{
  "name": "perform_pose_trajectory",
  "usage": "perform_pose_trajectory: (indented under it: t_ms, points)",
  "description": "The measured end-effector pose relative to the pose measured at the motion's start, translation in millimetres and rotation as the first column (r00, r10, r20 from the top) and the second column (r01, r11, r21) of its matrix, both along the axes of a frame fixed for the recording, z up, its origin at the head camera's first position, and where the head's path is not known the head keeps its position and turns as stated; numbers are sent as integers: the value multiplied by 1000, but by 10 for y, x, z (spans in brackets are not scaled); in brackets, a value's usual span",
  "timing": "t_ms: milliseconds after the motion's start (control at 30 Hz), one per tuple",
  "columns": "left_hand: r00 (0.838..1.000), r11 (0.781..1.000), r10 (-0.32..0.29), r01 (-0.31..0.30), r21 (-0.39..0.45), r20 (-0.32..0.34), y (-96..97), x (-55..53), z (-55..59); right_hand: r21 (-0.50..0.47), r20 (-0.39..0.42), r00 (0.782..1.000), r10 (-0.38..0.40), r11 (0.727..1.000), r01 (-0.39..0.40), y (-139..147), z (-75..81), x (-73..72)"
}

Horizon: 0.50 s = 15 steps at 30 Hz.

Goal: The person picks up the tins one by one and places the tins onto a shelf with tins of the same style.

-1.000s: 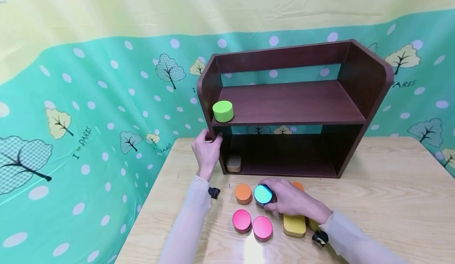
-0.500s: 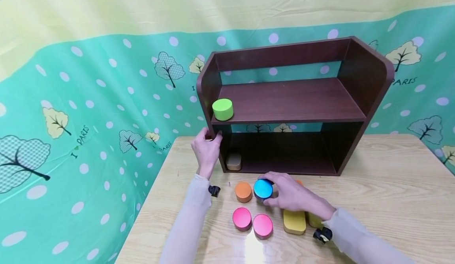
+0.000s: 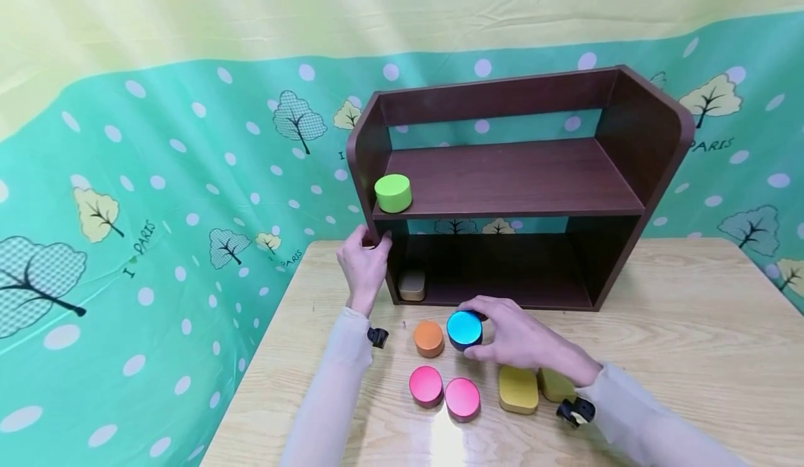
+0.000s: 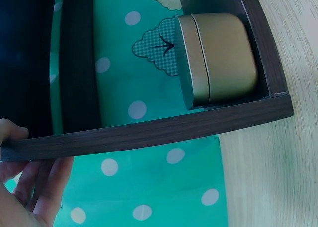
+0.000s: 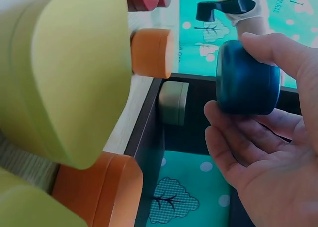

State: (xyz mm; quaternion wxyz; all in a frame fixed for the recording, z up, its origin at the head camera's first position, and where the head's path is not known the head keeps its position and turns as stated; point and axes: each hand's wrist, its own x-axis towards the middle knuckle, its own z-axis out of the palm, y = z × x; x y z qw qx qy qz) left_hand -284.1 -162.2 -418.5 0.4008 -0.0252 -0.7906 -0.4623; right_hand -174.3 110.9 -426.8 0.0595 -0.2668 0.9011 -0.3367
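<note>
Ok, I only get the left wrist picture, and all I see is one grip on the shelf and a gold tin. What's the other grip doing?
Observer: The right grip is holding a round blue tin.
Operator: Cool! Is anything sitting up on the top shelf?
Observer: Yes, a round green tin stands at the left end of the upper shelf, by its front edge.
</note>
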Motion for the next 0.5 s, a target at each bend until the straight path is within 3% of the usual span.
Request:
perform_pose_trajectory:
  t_ms: [167, 500]
  points:
    - [1000, 1000, -5, 5, 2, -10, 2, 5, -7, -40, -10, 1000, -2, 999, 1, -5, 24, 5]
    - [999, 1000, -9, 8, -21, -42, -5, 2, -19, -102, -137, 990, 5, 995, -19, -38, 120, -17]
